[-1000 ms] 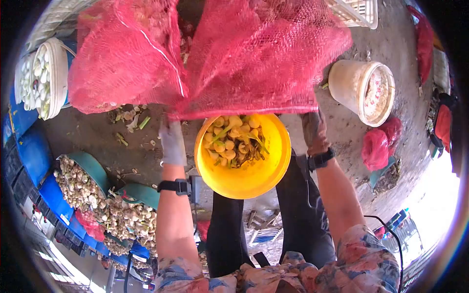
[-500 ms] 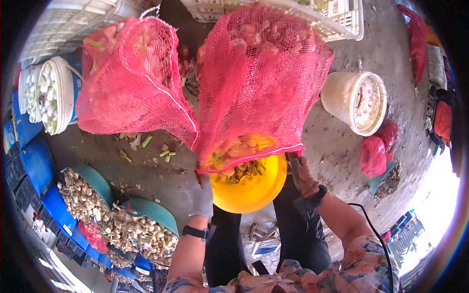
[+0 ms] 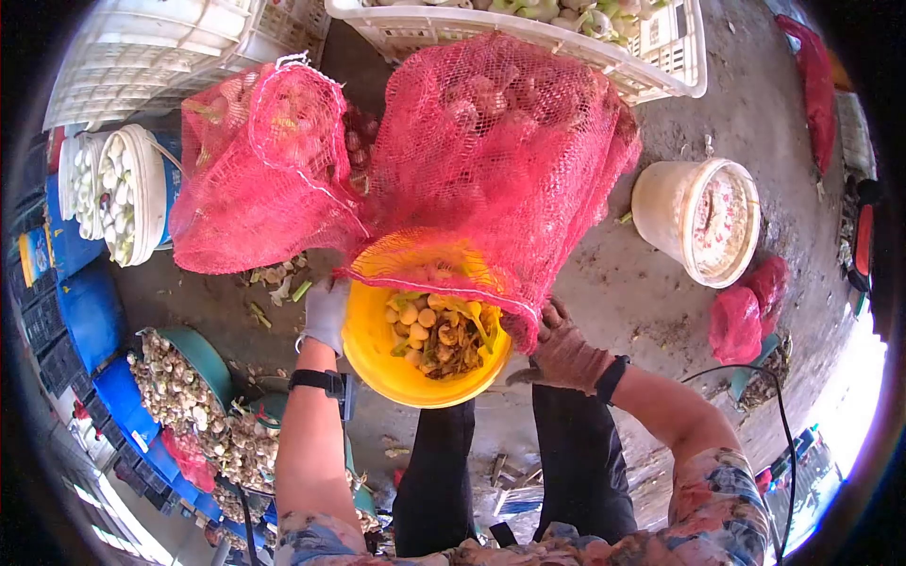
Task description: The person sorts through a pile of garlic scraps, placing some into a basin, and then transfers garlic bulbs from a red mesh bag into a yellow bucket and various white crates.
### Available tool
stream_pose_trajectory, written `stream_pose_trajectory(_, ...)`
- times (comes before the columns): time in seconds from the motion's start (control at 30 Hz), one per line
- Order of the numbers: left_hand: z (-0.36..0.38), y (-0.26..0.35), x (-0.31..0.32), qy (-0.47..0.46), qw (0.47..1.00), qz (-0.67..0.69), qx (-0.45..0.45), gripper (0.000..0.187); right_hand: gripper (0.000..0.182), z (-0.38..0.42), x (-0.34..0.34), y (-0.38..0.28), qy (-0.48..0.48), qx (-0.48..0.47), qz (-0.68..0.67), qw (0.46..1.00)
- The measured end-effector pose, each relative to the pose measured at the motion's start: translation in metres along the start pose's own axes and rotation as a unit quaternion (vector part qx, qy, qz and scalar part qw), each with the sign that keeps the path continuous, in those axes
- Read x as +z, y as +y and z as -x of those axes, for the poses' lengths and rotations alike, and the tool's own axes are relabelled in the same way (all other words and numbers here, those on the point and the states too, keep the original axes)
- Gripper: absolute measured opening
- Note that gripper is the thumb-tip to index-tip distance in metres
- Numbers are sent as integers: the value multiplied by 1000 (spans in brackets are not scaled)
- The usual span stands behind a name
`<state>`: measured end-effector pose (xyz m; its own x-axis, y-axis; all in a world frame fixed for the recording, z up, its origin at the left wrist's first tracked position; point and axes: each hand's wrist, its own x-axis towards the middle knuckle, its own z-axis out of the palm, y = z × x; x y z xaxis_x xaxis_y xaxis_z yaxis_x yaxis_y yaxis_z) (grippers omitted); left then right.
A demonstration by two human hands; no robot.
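A large red mesh bag [image 3: 491, 179] filled with bulbs lies in front of me, its open mouth draped over the far part of a yellow basin [image 3: 363, 363]. Inside the basin are pale round pieces [image 3: 412, 325] and brown scraps [image 3: 453, 341]. My left hand [image 3: 326, 313], in a light glove, grips the left corner of the bag's mouth beside the basin rim. In a brownish glove, my right hand [image 3: 571, 354] has its fingers at the right corner of the mouth, closed on the mesh, with the thumb out toward the basin. Some fingertips are hidden.
Another filled red mesh bag [image 3: 269, 189] stands at the left. White crates [image 3: 538, 42] are at the back, one holding bulbs. A white bucket [image 3: 656, 208] lies tilted at the right. Green tubs [image 3: 203, 358] of garlic bulbs sit at the lower left.
The basin has shifted left and up, and more of its inside shows. Both hands have moved with the bag's mouth, which is now pulled left and further back.
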<state>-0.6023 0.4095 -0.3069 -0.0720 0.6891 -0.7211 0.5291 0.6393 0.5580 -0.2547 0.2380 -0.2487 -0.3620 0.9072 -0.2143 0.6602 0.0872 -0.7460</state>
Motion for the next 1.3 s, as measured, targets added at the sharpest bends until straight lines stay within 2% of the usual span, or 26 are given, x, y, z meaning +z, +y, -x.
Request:
stream_pose_trajectory(0.03,-7,-8,-2,-16,997,71,-15,31,54,-3,12,9,27,-43,50,997)
stream_pose_trajectory(0.07,-3,3,-2,-12,997,70,-11,31,52,-7,19,14,55,-84,100,990)
stream_pose_trajectory(0.1,4,14,-2,-18,997,71,-23,30,52,-9,25,20,59,-87,99,990)
stream_pose_trajectory(0.17,8,23,0,-22,997,69,-33,29,47,-17,29,26,108,-150,88,979)
stream_pose_trajectory(0.27,13,20,3,-20,995,94,-39,34,49,-17,27,18,75,-144,88,983)
stream_pose_trajectory(0.33,12,4,3,-4,996,91,18,33,52,-11,25,10,55,-130,104,984)
stream_pose_trajectory(0.37,10,6,3,-1,995,91,27,33,56,-12,27,14,60,-131,70,987)
stream_pose_trajectory(0.43,14,2,3,7,998,56,-10,31,60,-7,36,22,63,-129,33,989)
stream_pose_trajectory(0.53,18,-3,2,6,997,71,-28,33,64,-1,40,28,82,-138,113,981)
stream_pose_trajectory(0.57,26,7,1,8,997,70,-20,33,62,0,35,28,80,-138,70,985)
stream_pose_trajectory(0.6,35,16,2,31,999,-10,-3,35,60,0,30,28,78,-141,27,987)
stream_pose_trajectory(0.67,42,32,-5,51,992,-117,5,36,59,0,14,21,85,-149,47,984)
stream_pose_trajectory(0.7,43,38,-10,53,991,-119,11,36,59,3,6,18,80,-149,60,984)
stream_pose_trajectory(0.77,78,87,-16,-26,997,72,-4,33,64,13,-23,-5,97,-149,69,982)
stream_pose_trajectory(0.83,101,128,-33,-25,999,44,-19,30,79,13,-78,-37,157,-117,-66,978)
stream_pose_trajectory(0.87,114,149,-38,-16,998,34,46,27,92,15,-95,-41,191,-145,-61,969)
stream_pose_trajectory(0.9,128,172,-42,-8,993,26,112,24,92,17,-119,-45,194,-145,-59,969)
stream_pose_trajectory(0.97,175,250,-31,14,973,205,104,20,94,15,-179,-58,213,-99,-164,958)
stream_pose_trajectory(1.0,180,267,-32,19,971,192,143,20,93,16,-200,-63,266,-88,-178,943)
stream_pose_trajectory(1.03,184,280,-29,17,969,194,149,20,92,23,-206,-60,272,-59,-231,932)
stream_pose_trajectory(1.07,187,295,-22,56,971,93,213,19,89,24,-193,-58,288,39,-377,879)
stream_pose_trajectory(1.1,188,310,-17,97,956,-8,277,18,87,29,-182,-62,296,130,-512,796)
stream_pose_trajectory(1.13,188,311,-21,117,916,-194,332,13,81,24,-193,-85,371,25,-489,789)
stream_pose_trajectory(1.17,188,320,-11,130,906,-201,350,11,71,30,-195,-77,366,13,-352,862)
stream_pose_trajectory(1.23,188,346,-15,90,904,-223,353,11,66,35,-195,-73,371,38,-398,838)
stream_pose_trajectory(1.3,202,385,-20,109,890,-170,410,12,60,24,-241,-82,375,37,-457,806)
